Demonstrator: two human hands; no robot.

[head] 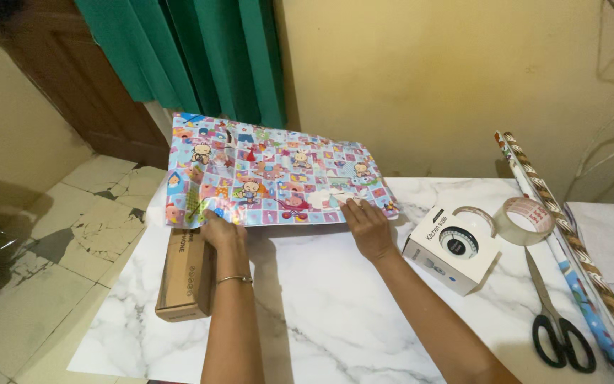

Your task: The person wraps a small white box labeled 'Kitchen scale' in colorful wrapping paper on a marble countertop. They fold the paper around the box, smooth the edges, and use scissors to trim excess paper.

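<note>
White marble-look table [307,313] fills the lower middle of the frame, with a yellow wall behind it and green curtains [200,57] at the upper left. On the table, in the middle of the frame, lies a sheet of shiny wrapping paper [271,171] with little cartoon babies in blue, pink and red squares. Its far edge sticks out past the table. The left hand [222,231] lies flat on the near left edge of the paper, fingers spread out, not gripping anything. The right hand [365,226] presses flat on the near right edge, also open. Just below the left hand, at the lower left, a long brown cardboard box [186,277] lies on the table with small black print on its side; the paper covers its far end. To the right of the right hand sits a white box [449,249] with a round dark picture on its top. A roll of clear tape [526,220] stands just beside it. Black scissors [559,327] lie at the lower right, near long rolls of wrapping paper [577,263] along the right side.
</note>
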